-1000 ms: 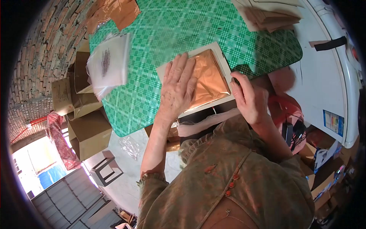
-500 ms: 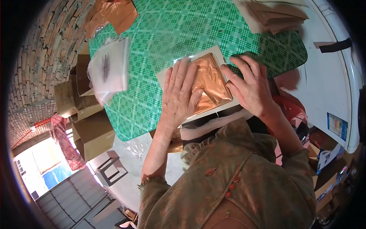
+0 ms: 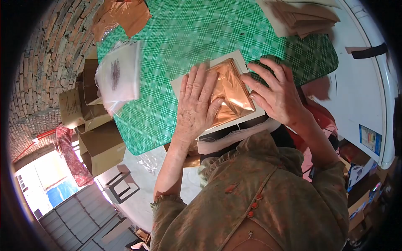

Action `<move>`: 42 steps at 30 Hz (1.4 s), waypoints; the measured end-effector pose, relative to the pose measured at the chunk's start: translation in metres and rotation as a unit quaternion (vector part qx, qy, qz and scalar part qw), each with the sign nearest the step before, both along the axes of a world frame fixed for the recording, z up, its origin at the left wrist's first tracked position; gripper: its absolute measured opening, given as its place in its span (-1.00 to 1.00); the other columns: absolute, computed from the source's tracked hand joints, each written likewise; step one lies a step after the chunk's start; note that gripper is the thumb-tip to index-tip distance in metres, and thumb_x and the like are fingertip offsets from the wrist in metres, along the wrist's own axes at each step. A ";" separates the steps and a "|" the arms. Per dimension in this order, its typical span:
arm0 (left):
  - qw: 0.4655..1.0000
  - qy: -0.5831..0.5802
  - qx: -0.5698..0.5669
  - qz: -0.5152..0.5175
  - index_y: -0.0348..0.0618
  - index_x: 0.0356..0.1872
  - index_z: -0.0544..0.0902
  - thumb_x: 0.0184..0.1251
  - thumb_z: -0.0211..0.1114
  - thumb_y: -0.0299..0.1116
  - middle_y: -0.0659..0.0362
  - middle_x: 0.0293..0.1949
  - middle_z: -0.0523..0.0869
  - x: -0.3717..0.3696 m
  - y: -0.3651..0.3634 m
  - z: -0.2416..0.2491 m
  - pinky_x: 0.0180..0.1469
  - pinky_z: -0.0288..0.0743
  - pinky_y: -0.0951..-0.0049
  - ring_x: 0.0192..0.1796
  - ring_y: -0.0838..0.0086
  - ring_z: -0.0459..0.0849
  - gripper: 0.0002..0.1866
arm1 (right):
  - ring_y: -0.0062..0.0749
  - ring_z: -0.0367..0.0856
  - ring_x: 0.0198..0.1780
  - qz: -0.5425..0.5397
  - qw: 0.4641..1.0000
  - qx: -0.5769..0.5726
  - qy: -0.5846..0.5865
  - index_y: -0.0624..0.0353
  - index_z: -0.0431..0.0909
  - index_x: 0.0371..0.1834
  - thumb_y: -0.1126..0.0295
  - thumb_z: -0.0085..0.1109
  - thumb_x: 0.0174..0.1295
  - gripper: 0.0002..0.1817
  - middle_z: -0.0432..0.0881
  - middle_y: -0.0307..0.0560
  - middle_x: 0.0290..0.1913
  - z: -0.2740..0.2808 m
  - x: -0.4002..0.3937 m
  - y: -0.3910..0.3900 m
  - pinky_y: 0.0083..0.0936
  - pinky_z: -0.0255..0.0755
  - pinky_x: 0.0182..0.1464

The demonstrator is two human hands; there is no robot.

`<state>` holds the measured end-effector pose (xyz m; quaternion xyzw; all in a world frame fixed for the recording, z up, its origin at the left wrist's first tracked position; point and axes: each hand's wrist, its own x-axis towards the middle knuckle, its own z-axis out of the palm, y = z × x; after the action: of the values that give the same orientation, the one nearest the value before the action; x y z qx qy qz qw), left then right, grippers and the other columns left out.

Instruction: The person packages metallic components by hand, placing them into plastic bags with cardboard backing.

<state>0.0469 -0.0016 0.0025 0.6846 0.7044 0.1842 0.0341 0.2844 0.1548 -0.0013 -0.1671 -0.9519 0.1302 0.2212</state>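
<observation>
A shiny copper-coloured foil packet (image 3: 233,91) lies on a pale flat card (image 3: 242,61) near the front edge of the table. My left hand (image 3: 197,98) is spread flat over the card's left part, its thumb resting on the foil. At the right edge of the packet is my right hand (image 3: 274,90), fingers apart and slightly bent, the thumb and fingertips close to the foil and the card's margin. Neither hand is wrapped around anything. The left end of the card is partly hidden under my left hand.
The table has a green checked cloth (image 3: 155,121). A stack of clear plastic bags (image 3: 119,75) sits at its left, with copper-coloured foil (image 3: 130,19) at the back left. Brown paper sheets (image 3: 299,16) lie at the back right. Open cardboard boxes (image 3: 100,146) stand left of the table.
My right hand has shifted slightly, its fingers a little more spread along the right edge. My left hand stays nearly in place on the card.
</observation>
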 end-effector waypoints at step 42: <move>0.999 0.016 -0.034 0.007 0.05 0.76 0.35 0.75 0.15 0.07 0.03 0.78 0.25 0.003 0.000 0.003 0.80 0.00 -0.13 0.81 0.02 0.16 -0.30 | 0.14 0.00 0.82 0.036 0.998 0.009 -0.059 0.21 0.62 0.51 -0.11 0.36 0.44 -0.25 0.26 0.04 0.78 -0.005 -0.017 0.010 0.33 -0.28 0.78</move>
<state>0.0496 -0.0012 0.0051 0.6813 0.7152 0.1495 0.0443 0.2674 0.1645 -0.0068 -0.1378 -0.9698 0.1198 0.1615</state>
